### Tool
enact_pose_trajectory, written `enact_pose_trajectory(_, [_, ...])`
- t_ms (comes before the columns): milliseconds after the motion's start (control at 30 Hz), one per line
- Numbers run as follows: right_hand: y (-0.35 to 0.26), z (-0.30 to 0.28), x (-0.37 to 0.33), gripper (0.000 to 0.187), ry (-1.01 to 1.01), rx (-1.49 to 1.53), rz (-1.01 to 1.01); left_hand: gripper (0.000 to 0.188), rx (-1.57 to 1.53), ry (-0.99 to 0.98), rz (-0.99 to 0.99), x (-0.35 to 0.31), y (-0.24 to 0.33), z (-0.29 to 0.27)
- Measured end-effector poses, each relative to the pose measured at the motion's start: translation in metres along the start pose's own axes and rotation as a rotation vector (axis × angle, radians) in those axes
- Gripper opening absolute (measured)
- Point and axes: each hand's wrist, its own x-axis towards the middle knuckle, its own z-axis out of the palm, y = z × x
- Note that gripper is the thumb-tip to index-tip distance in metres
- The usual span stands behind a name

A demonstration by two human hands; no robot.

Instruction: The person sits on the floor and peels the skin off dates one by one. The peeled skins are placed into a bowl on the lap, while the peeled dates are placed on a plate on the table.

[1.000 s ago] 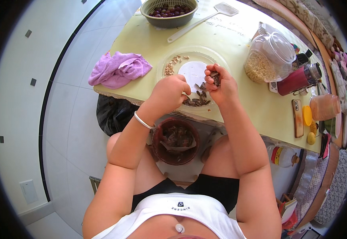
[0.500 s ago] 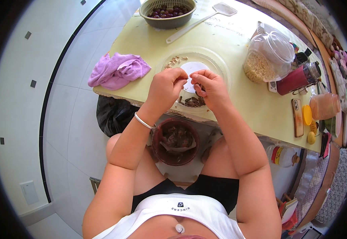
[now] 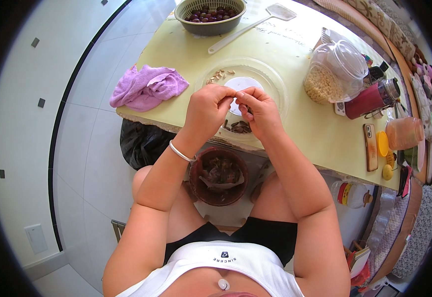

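Observation:
Over a clear round plastic tray (image 3: 278, 90) with a white disc (image 3: 248, 83) in its middle, my two hands meet fingertip to fingertip. My left hand (image 3: 207, 110) is closed in a pinch; whatever lies between its fingertips is too small to make out. My right hand (image 3: 265, 115) pinches at the same spot, and something dark, apparently elongated seeds, shows under its curled fingers. Dark elongated seeds (image 3: 239, 127) lie in a heap at the tray's near side. Small pale kernels (image 3: 219, 75) are scattered at its far left.
A purple cloth (image 3: 146, 88) lies left, a basket of dark round fruit (image 3: 211, 28) and a white spatula (image 3: 245, 30) far off. Rightward stand a jar of pale kernels (image 3: 323, 86), a dark red flask (image 3: 367, 102) and a phone (image 3: 370, 147). Below the table edge is a bin (image 3: 207, 190).
My hands have closed the small gap between them, and their fingertips now touch. The right hand has shifted slightly left. Things on the table lie as before.

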Motion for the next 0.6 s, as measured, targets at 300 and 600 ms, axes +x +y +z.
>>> enact_pose_trajectory(300, [-0.012, -0.002, 0.002, 0.006, 0.032, 0.274, 0.06, 0.017, -0.123, 0.065, -0.131, -0.001, 0.005, -0.003])
enact_pose_trajectory(600, [0.0, 0.01, -0.004, 0.01, 0.013, -0.057, -0.047, 0.019, 0.148, 0.11, 0.116, -0.002, 0.003, 0.001])
